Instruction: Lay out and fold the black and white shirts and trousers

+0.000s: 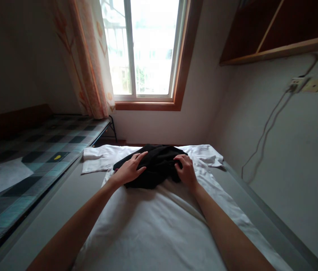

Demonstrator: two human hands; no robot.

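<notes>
Resting on black cloth (160, 165), left side: L hand (129, 169), fingers spread; R hand (186, 170) curled at right edge, can't tell if gripping. Cloth's on white shirt's (147, 226) far end; prob. light, soft, best held by edges.

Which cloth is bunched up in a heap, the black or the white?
The black cloth, heaped on top; the white shirt beneath it lies spread out.

Resting the left hand (132, 168), fingers spread, on crumpled black cloth (159, 165); curling the right hand (186, 170) at its right side; reaching across a white shirt (153, 229) on the grey desk (63, 192), facing a window (154, 49).
</notes>
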